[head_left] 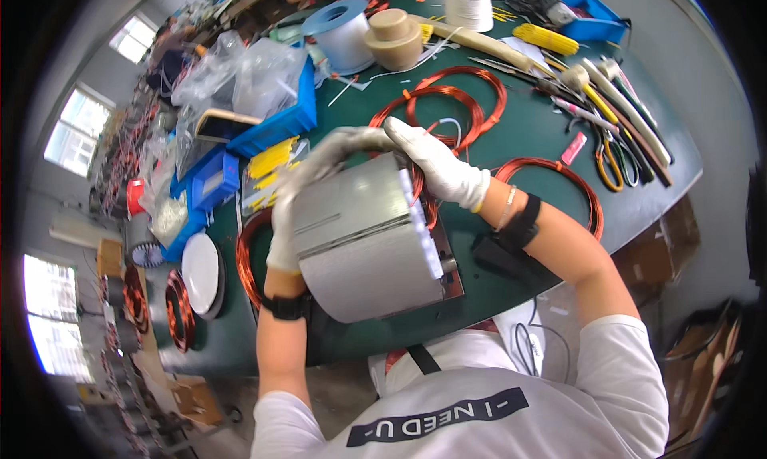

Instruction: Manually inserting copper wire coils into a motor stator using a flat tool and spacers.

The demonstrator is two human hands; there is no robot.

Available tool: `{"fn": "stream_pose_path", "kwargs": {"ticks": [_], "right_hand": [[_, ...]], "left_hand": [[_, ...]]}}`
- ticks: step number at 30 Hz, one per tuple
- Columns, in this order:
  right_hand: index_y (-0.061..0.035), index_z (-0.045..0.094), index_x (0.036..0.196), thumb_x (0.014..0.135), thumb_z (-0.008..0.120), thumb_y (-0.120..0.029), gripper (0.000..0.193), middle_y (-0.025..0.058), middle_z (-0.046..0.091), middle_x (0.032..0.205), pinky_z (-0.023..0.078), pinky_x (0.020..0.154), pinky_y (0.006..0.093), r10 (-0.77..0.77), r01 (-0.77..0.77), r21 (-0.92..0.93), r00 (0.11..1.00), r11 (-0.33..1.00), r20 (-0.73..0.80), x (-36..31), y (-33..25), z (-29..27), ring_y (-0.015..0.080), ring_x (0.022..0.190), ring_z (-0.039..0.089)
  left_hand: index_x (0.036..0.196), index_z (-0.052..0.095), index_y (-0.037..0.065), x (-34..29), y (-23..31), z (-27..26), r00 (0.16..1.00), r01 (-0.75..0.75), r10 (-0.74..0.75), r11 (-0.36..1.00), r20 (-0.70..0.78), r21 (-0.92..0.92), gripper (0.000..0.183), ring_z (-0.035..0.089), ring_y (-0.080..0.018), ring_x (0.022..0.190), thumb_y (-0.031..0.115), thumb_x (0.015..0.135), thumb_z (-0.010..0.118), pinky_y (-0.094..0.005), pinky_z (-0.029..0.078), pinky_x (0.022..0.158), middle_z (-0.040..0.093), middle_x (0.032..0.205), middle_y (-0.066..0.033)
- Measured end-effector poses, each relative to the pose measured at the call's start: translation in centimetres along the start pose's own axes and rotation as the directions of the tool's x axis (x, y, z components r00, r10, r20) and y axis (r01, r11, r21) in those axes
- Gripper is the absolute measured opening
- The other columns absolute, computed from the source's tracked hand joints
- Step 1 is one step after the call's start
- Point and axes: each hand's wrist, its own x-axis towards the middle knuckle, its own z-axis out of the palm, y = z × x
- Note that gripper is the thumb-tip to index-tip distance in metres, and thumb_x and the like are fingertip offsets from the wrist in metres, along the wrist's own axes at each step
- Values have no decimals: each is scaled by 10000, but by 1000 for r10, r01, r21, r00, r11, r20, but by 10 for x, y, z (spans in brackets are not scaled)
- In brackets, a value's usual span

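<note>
A grey metal motor stator (363, 235) lies on its side at the near edge of the green table, with white slot liners (427, 239) along its right end. My left hand (292, 203), in a white glove and blurred, wraps round its left and far side. My right hand (439, 163), gloved too, curls over the far right edge, its fingertips close to those of the left. Copper winding wire (417, 183) shows at the right end beside the right palm. What lies beneath the right fingers is hidden.
Copper wire coils (559, 167) lie around the stator. Pliers (609, 165), mallets (577, 79) and rods are at the right. Blue bins (280, 123) and a white plate (201, 275) stand left. Spools (339, 35) stand at the back. A black object (499, 255) lies near my right forearm.
</note>
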Motion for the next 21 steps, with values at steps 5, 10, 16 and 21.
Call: {"fn": "stream_pose_path", "kwargs": {"ticks": [5, 10, 16, 21], "right_hand": [[-39, 487, 1406, 979, 522, -491, 623, 116, 521, 1387, 443, 987, 358, 237, -247, -74, 964, 966, -124, -72, -44, -33, 207, 1180, 545], [-33, 601, 1191, 853, 605, -76, 340, 174, 612, 1178, 515, 762, 345, -316, -5, -796, 916, 605, -246, -86, -57, -16, 219, 979, 646], [-50, 626, 1108, 764, 625, 19, 351, 151, 614, 1135, 519, 810, 401, -240, 263, -882, 954, 391, 178, -52, -57, -15, 335, 967, 630], [-57, 606, 1122, 804, 647, -33, 322, 162, 588, 1114, 515, 839, 410, -533, 416, -815, 830, 402, 161, -74, -56, -32, 349, 1009, 610]], "left_hand": [[1484, 284, -38, -63, 7, -2, 909, -43, 392, 424, -140, 905, 648, 420, -299, 1364, 263, 965, 530, -430, 307, 1146, 369, 1516, -192], [1494, 281, 5, -119, -30, -15, 895, 77, 441, -4, -67, 997, 695, 445, -281, 1342, 186, 918, 625, -399, 365, 1104, 403, 1495, -168], [1479, 314, 18, -152, -107, -76, 646, 207, 763, -164, -9, 964, 680, 456, -298, 1333, 234, 921, 637, -392, 341, 1119, 418, 1489, -162], [1340, 480, -39, -161, -92, -28, 794, 235, 550, 117, -260, 965, 538, 499, -328, 1273, 215, 899, 651, -432, 387, 1061, 516, 1394, -189]]}}
